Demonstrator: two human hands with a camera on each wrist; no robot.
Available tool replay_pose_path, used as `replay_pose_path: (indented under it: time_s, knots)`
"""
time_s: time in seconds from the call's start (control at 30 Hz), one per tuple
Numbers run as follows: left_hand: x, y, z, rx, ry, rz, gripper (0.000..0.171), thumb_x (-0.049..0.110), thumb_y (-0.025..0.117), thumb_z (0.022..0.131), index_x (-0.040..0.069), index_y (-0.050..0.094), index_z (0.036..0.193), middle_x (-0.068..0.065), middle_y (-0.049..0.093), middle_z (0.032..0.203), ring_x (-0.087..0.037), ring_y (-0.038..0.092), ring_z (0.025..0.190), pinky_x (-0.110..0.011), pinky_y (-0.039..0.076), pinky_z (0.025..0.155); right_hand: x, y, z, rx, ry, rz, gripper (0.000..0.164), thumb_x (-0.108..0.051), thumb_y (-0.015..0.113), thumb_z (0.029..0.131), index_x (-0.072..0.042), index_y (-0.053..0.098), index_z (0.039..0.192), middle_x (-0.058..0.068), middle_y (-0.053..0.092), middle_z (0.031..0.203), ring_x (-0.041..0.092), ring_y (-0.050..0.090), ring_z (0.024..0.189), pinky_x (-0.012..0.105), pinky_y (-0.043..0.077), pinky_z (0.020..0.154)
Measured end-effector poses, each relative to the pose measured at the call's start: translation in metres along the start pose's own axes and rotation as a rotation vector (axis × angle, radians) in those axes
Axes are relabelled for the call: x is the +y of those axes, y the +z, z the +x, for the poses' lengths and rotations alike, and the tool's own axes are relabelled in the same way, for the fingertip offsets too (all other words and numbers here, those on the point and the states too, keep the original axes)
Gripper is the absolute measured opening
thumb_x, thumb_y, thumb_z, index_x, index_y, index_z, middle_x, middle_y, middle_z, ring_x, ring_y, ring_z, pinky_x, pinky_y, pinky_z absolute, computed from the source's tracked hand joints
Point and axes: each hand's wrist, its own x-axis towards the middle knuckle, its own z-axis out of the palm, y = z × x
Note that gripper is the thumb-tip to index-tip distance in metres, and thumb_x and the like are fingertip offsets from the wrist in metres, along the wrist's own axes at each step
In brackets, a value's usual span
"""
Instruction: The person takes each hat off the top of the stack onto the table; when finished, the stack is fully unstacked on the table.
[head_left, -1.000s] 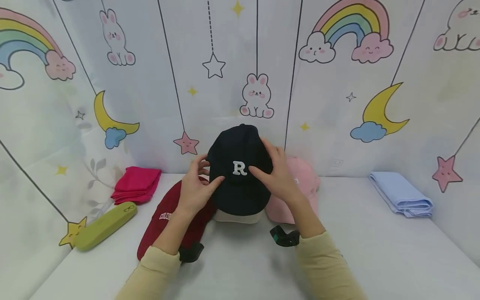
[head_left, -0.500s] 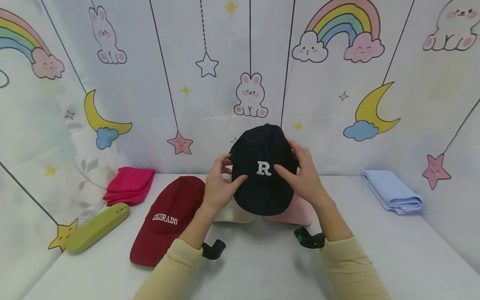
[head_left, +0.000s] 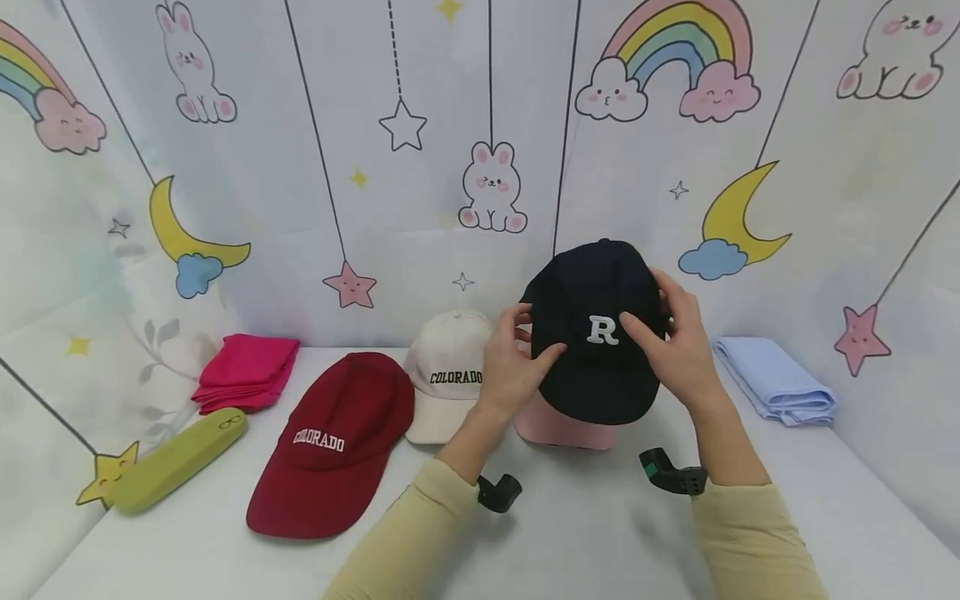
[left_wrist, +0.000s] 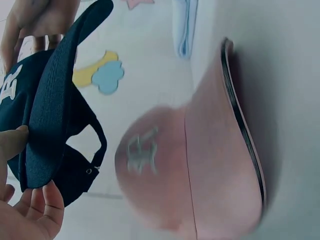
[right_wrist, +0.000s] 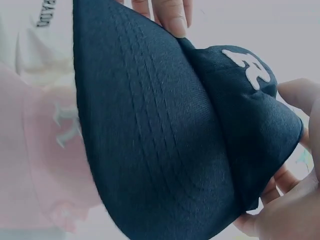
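A dark navy baseball cap with a white letter R is held up off the table between both hands. The left hand pinches its left side, thumb on the front and fingers behind the edge. On the opposite side the right hand grips the crown, its thumb beside the R. Behind and below the navy cap a pink cap rests on the table, mostly covered by it in the head view. To its left sit a cream cap and a dark red cap, both lettered COLORADO.
A folded bright pink cloth and a green glasses case lie at the left. At the right is a folded light blue cloth. A patterned curtain hangs behind the white table.
Both hands have carried the navy cap to the right, from in front of the cream cap to in front of the pink one. The cream cap's lettering has come into view.
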Motion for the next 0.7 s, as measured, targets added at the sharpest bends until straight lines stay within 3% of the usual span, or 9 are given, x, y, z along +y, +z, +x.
replay_pose_path:
  time_s: [0.23,0.37,0.53,0.7]
  knots:
    - [0.012,0.041,0.006,0.003,0.031,0.047,0.062,0.016,0.087,0.081,0.004,0.054,0.132,-0.009,0.063,0.118,-0.016,0.061,0.090,-0.023,0.051,0.079,0.012,-0.033,-0.005,0.092,0.100,-0.010,0.062,-0.020,0.062,0.101,-0.018,0.036,0.157,0.003,0.041,0.136,0.013,0.040,0.112,0.039,0.038,0.095]
    - [0.016,0.065,0.006,-0.012,-0.001,0.012,0.060,0.013,0.086,0.082,0.004,0.053,0.130,-0.009,0.062,0.119,-0.016,0.059,0.090,-0.019,0.050,0.081,0.021,-0.049,-0.007,0.127,0.171,-0.044,0.060,-0.025,0.060,0.102,-0.023,0.036,0.157,0.001,0.043,0.134,0.013,0.039,0.116,0.034,0.042,0.091]
    - [0.017,0.091,0.005,-0.041,-0.038,0.035,0.059,0.014,0.086,0.082,0.003,0.054,0.130,-0.009,0.062,0.115,-0.017,0.060,0.095,-0.017,0.048,0.084,0.038,-0.066,-0.009,0.149,0.256,-0.059,0.059,-0.029,0.058,0.102,-0.026,0.037,0.157,0.003,0.043,0.136,0.014,0.038,0.116,0.042,0.047,0.096]
    - [0.013,0.114,0.002,-0.112,-0.089,0.096,0.058,0.017,0.084,0.084,0.003,0.053,0.132,-0.008,0.062,0.121,-0.019,0.062,0.103,-0.018,0.048,0.089,0.058,-0.075,-0.011,0.167,0.308,-0.039,0.057,-0.029,0.058,0.103,-0.022,0.040,0.156,0.000,0.044,0.126,0.011,0.042,0.108,0.031,0.045,0.089]
